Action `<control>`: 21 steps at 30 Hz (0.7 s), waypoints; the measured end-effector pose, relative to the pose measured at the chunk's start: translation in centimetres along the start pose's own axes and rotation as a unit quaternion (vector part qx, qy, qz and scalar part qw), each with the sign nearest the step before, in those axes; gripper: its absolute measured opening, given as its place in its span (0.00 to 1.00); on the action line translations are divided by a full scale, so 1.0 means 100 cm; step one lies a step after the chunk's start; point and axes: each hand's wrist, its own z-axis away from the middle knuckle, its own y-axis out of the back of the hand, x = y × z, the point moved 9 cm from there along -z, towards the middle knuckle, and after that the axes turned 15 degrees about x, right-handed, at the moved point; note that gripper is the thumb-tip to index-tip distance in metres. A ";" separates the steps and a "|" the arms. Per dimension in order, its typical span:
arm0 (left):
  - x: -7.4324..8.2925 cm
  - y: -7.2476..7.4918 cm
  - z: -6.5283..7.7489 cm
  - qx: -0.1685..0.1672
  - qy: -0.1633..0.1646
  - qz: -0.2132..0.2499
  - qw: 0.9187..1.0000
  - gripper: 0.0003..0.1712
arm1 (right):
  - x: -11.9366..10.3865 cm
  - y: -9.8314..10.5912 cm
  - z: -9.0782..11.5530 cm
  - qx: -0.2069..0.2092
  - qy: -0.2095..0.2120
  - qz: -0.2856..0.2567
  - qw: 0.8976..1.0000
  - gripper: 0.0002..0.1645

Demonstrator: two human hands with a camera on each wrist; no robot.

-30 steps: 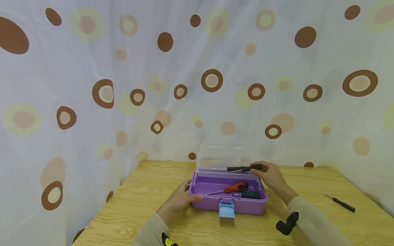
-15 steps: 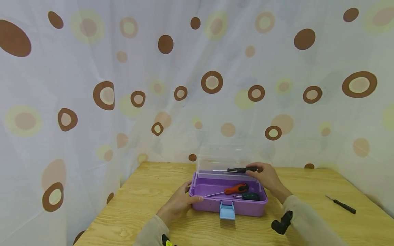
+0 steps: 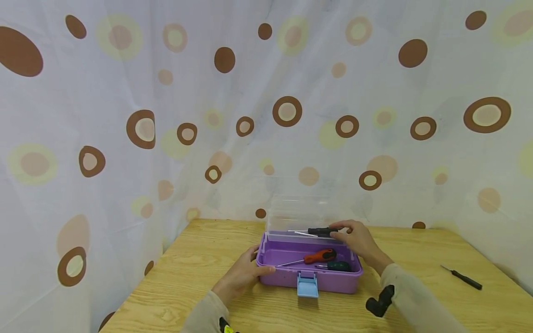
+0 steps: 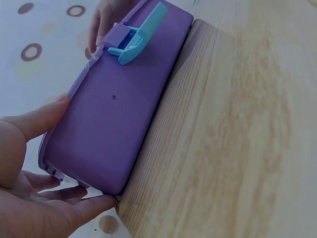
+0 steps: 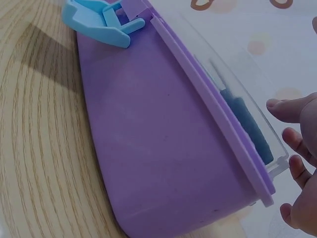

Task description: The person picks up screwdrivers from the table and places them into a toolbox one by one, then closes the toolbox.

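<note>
A purple toolbox with a light blue latch stands with its clear lid tipped back. My left hand holds its left end, thumb on the front rim and fingers round the side. Inside lie a red-and-black screwdriver and a short dark green screwdriver. Two black-handled screwdrivers rest together in the lid. My right hand is at their handle ends; in the right wrist view its thumb and fingers are spread apart beside the dark handles, holding nothing.
Another black-handled screwdriver lies on the wooden table to the right of the toolbox. A white curtain with brown and yellow spots hangs behind the table and along its sides.
My right hand has moved slightly left and let go of a black-handled screwdriver, which now lies in the lid beside the other one. My left hand stays on the toolbox.
</note>
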 end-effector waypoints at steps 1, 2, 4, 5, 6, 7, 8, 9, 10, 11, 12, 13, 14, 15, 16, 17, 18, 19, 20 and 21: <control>0.000 0.000 0.000 0.001 0.001 -0.002 1.000 0.55 | -0.001 0.000 0.000 0.001 0.002 0.002 1.000 0.20; 0.000 0.000 0.000 0.002 0.001 -0.003 1.000 0.55 | -0.001 0.001 0.000 0.003 0.004 0.002 1.000 0.20; 0.000 0.001 0.000 0.004 0.002 -0.005 1.000 0.55 | -0.003 0.003 -0.001 0.006 0.010 0.000 1.000 0.21; 0.000 0.001 0.000 0.005 0.001 -0.006 1.000 0.55 | -0.003 0.004 -0.001 0.008 0.013 -0.002 1.000 0.21; 0.000 0.001 0.000 0.006 0.000 -0.009 1.000 0.55 | -0.004 0.005 -0.001 0.010 0.016 -0.004 1.000 0.21; 0.000 0.001 0.000 0.007 0.000 -0.010 1.000 0.55 | -0.005 0.006 0.000 0.011 0.019 -0.007 1.000 0.21; 0.000 0.001 0.000 0.008 -0.001 -0.011 1.000 0.55 | -0.005 0.007 0.000 0.012 0.022 -0.011 1.000 0.21; -0.001 0.002 0.000 0.009 -0.001 -0.013 1.000 0.55 | -0.005 0.009 0.000 0.013 0.024 -0.013 1.000 0.21; -0.001 0.002 0.000 0.009 -0.001 -0.014 1.000 0.55 | -0.005 0.010 0.001 0.015 0.025 -0.014 0.999 0.20; -0.001 0.002 0.000 0.009 -0.001 -0.016 1.000 0.55 | -0.005 0.012 0.002 0.014 0.026 -0.016 0.999 0.21; -0.002 0.002 0.000 0.008 0.000 -0.015 1.000 0.55 | -0.004 0.013 0.002 0.014 0.026 -0.017 0.999 0.21; -0.002 0.002 0.000 0.007 0.002 -0.014 1.000 0.55 | -0.004 0.014 0.003 0.014 0.026 -0.017 0.999 0.22; -0.003 0.002 0.001 0.006 0.003 -0.013 1.000 0.55 | -0.003 0.016 0.003 0.015 0.025 -0.016 0.999 0.22; -0.003 0.001 0.000 0.005 0.002 -0.013 1.000 0.55 | -0.002 0.018 0.004 0.015 0.025 -0.016 0.999 0.23; -0.002 0.001 0.000 0.005 0.002 -0.010 1.000 0.55 | -0.001 0.020 0.004 0.016 0.023 -0.017 0.999 0.23; -0.002 0.001 0.000 0.004 0.002 -0.009 1.000 0.55 | -0.001 0.022 0.004 0.016 0.024 -0.018 0.999 0.24; -0.002 0.001 0.000 0.004 0.003 -0.008 1.000 0.55 | 0.001 0.025 0.004 0.018 0.022 -0.019 0.999 0.25; -0.002 0.001 0.000 0.005 0.003 -0.009 1.000 0.55 | 0.002 0.029 0.004 0.019 0.022 -0.019 0.999 0.25; -0.001 0.001 0.000 0.006 0.002 -0.010 1.000 0.55 | 0.004 0.033 0.004 0.021 0.022 -0.021 0.999 0.26; -0.001 0.001 -0.001 0.008 0.002 -0.012 1.000 0.55 | 0.006 0.037 0.005 0.023 0.020 -0.023 0.999 0.26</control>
